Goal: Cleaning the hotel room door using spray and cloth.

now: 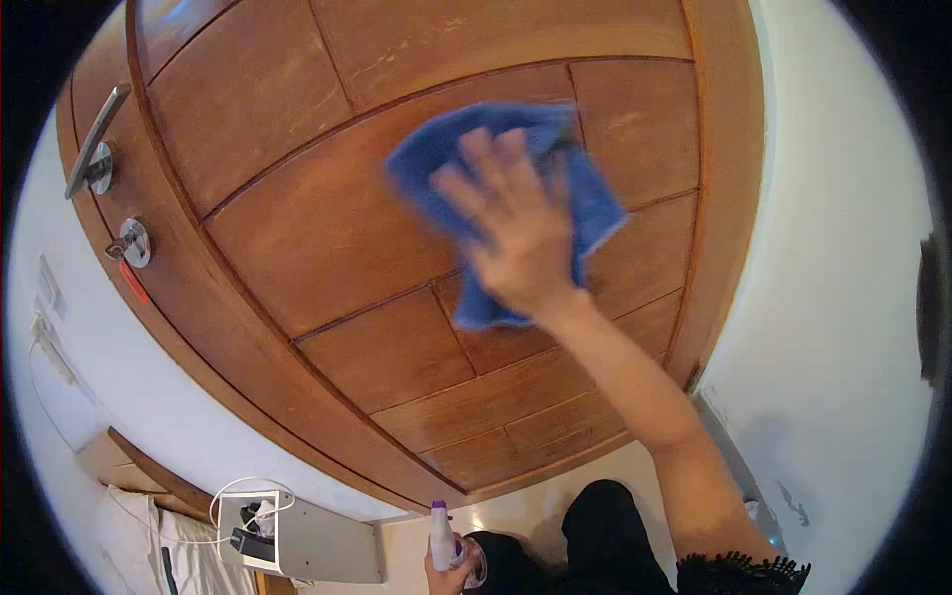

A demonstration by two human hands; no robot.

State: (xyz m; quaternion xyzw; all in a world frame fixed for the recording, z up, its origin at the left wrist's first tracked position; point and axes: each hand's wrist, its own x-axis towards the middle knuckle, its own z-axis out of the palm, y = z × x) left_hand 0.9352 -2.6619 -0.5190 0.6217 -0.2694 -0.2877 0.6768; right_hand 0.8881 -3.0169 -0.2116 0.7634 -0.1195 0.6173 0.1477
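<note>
My right hand (521, 233) holds a blue cloth (431, 169) pressed against the brown wooden door (317, 243), fingers stretched over it and blurred by motion. The cloth spreads out around the hand, with its edges loose. Low in the view, my left hand (446, 578) is closed around a white spray bottle (441, 535) with a purple tip. Part of the bottle and most of the left hand are cut off by the lower edge.
A metal door handle (96, 149) and a lock with a key (132, 244) sit on the door's left side. White wall (838, 278) borders the door at right. Lower left stands a small white cabinet (327, 545) with cables and dark items. My legs (610, 531) show below.
</note>
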